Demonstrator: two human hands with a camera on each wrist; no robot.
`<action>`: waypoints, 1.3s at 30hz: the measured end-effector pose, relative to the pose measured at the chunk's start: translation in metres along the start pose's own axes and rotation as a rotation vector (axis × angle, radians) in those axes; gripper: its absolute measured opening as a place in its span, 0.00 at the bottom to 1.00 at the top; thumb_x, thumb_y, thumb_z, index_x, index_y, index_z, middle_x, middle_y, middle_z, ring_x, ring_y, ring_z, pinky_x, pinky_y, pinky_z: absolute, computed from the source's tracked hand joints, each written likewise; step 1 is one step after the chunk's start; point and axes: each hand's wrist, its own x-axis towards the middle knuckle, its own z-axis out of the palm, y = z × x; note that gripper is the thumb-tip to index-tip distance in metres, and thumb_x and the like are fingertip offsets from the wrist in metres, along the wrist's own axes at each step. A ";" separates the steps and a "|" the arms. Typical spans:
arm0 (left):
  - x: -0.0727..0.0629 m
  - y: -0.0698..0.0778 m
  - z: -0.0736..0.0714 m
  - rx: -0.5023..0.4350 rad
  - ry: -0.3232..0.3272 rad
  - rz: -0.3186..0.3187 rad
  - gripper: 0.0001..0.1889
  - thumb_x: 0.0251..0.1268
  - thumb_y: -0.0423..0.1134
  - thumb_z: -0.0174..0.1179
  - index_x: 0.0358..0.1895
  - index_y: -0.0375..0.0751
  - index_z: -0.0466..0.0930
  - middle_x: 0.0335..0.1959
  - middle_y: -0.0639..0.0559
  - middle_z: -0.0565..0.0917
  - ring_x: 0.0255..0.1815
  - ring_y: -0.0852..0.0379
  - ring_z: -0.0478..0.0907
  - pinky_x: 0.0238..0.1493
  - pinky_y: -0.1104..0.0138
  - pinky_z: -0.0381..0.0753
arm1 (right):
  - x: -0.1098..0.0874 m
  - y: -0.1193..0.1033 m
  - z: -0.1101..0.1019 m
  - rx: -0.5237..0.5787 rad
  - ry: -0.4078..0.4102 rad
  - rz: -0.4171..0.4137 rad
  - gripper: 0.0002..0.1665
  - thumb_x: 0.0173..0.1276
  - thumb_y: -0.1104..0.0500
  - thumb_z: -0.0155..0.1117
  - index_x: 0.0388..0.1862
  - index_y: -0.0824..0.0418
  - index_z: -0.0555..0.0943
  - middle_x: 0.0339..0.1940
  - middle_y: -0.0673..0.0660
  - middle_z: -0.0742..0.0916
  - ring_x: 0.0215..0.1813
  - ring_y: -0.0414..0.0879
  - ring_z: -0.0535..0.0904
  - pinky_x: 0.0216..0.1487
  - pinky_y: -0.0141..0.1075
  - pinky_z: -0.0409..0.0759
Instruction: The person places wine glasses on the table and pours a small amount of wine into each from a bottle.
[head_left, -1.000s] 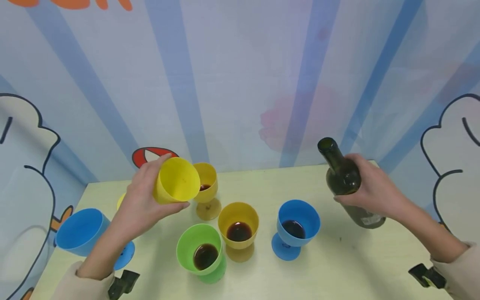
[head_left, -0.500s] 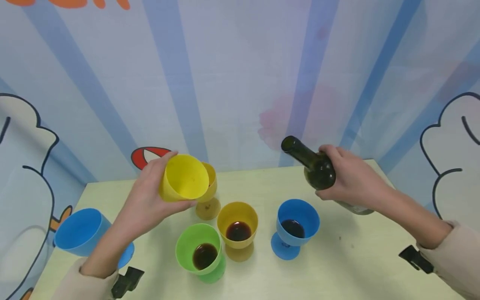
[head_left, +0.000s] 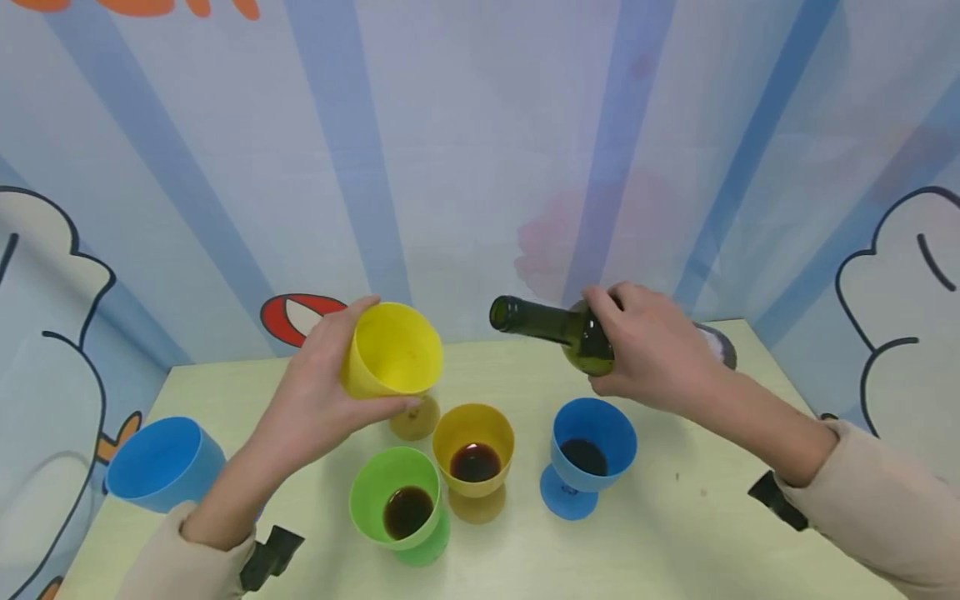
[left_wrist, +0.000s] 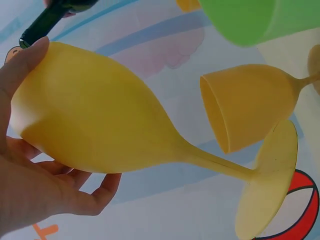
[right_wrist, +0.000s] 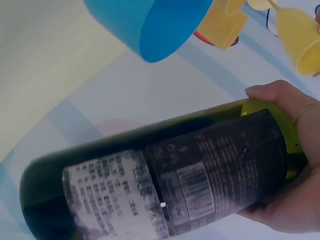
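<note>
My left hand (head_left: 326,387) grips a yellow goblet (head_left: 397,348) round its bowl, lifted over the table's back left. No liquid shows inside it. In the left wrist view its stem and round foot (left_wrist: 270,185) stick out away from the palm. My right hand (head_left: 652,346) grips a green glass wine bottle (head_left: 551,323) round its shoulder. The bottle lies nearly level, its mouth (head_left: 504,314) pointing left toward the yellow goblet, with a gap between them. Dark and white labels (right_wrist: 200,175) cover the bottle's body in the right wrist view.
On the table (head_left: 660,533) stand a green goblet (head_left: 367,487), an amber goblet (head_left: 491,421) and a blue goblet (head_left: 611,425), each holding dark liquid. Another amber goblet's foot (head_left: 415,419) shows behind the held one. A blue goblet (head_left: 161,467) stands far left. A printed backdrop (head_left: 465,167) rises behind.
My right hand has swung the bottle left and tipped it from slanted to nearly level. My left hand has carried the yellow goblet a little to the right, over the rear amber goblet in view.
</note>
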 end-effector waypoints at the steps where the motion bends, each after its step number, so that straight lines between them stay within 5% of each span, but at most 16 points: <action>1: 0.001 0.001 0.001 0.002 -0.003 0.002 0.48 0.41 0.47 0.73 0.68 0.42 0.56 0.57 0.43 0.69 0.51 0.46 0.66 0.47 0.49 0.72 | 0.001 -0.002 0.001 -0.008 -0.001 -0.005 0.43 0.39 0.54 0.75 0.54 0.69 0.67 0.38 0.66 0.77 0.36 0.57 0.74 0.33 0.46 0.75; 20: 0.007 0.012 0.009 0.012 0.008 0.053 0.48 0.38 0.45 0.74 0.66 0.41 0.58 0.54 0.43 0.70 0.49 0.47 0.66 0.45 0.52 0.71 | 0.011 -0.029 0.014 -0.148 0.022 0.009 0.45 0.34 0.52 0.81 0.48 0.64 0.66 0.34 0.66 0.75 0.38 0.60 0.74 0.45 0.48 0.74; 32: 0.009 0.014 0.015 0.029 -0.001 0.052 0.49 0.37 0.47 0.75 0.67 0.42 0.58 0.55 0.42 0.69 0.50 0.47 0.65 0.44 0.53 0.73 | 0.013 -0.032 0.016 -0.279 0.111 -0.048 0.44 0.34 0.52 0.81 0.48 0.65 0.67 0.33 0.67 0.75 0.37 0.60 0.73 0.45 0.47 0.74; 39: 0.009 0.013 0.017 0.046 -0.005 0.049 0.49 0.37 0.46 0.75 0.66 0.41 0.58 0.54 0.41 0.69 0.50 0.47 0.65 0.44 0.54 0.73 | 0.015 -0.034 0.015 -0.378 0.177 -0.095 0.32 0.45 0.59 0.72 0.48 0.67 0.69 0.33 0.69 0.76 0.37 0.61 0.74 0.46 0.47 0.75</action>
